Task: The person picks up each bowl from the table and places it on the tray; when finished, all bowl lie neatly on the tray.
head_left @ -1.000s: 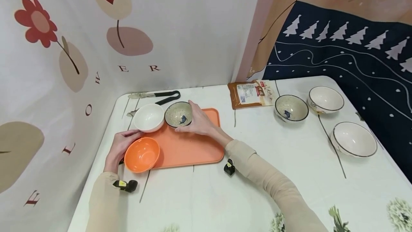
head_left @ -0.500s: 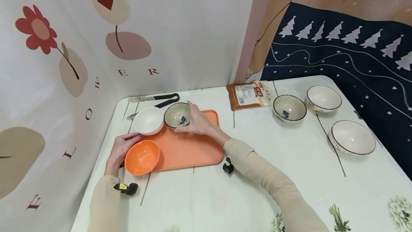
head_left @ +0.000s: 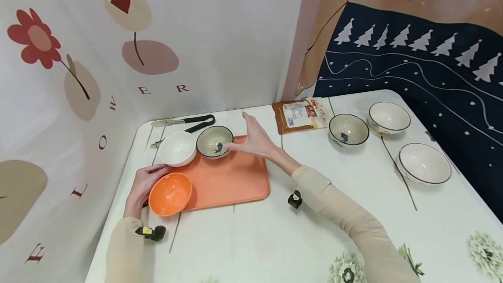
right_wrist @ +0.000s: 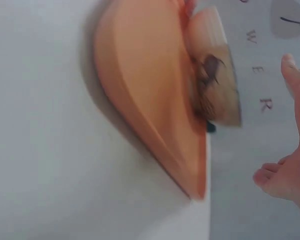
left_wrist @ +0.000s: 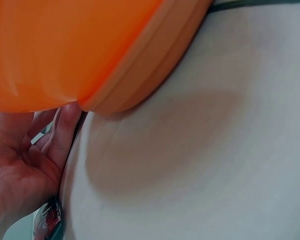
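Tongs [head_left: 200,122] lie behind the white bowl [head_left: 177,148]; a packet [head_left: 300,115] and three bowls [head_left: 349,130] occupy the right tabletop [head_left: 243,239]. The speckled bowl [head_left: 212,139] stands on the orange tray [head_left: 232,180] — right hand [head_left: 257,140] apart from it, grip spread. The orange bowl [head_left: 170,194] partly hides the left hand [head_left: 143,184] — its grip cannot be told.

Even light brightens the head view; the left wrist view is dimmer, its tabletop [left_wrist: 160,155] shadowed; blur softens the right's patterned bowl [right_wrist: 221,90].
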{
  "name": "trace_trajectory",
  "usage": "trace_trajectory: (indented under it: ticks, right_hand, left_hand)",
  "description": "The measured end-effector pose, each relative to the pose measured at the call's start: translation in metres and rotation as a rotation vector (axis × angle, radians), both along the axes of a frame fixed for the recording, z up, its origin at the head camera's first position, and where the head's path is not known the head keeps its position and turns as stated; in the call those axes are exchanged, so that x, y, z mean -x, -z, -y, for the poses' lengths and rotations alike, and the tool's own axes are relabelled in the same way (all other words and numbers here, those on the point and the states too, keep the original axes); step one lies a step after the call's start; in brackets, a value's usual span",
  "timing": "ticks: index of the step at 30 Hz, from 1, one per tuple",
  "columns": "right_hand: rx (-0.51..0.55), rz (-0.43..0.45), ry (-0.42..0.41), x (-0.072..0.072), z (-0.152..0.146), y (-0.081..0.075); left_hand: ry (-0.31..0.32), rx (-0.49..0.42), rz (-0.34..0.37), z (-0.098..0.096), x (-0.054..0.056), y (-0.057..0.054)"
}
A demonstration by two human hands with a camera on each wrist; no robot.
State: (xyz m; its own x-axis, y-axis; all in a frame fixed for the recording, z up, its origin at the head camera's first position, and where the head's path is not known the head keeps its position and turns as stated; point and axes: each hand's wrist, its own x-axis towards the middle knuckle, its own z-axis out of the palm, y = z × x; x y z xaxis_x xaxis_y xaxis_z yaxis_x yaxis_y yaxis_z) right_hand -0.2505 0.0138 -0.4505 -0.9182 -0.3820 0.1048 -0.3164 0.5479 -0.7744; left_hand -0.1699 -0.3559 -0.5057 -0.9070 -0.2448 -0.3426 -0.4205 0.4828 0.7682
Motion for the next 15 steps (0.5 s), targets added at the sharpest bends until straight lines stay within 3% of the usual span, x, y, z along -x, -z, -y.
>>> trace_trajectory:
  ticks: [15]
  right_hand:
    - [-0.068, -0.02, 0.175, 0.022, -0.085, -0.026]
  left_hand:
    - [-0.012, -0.007, 0.001, 0.0, 0.0, -0.002]
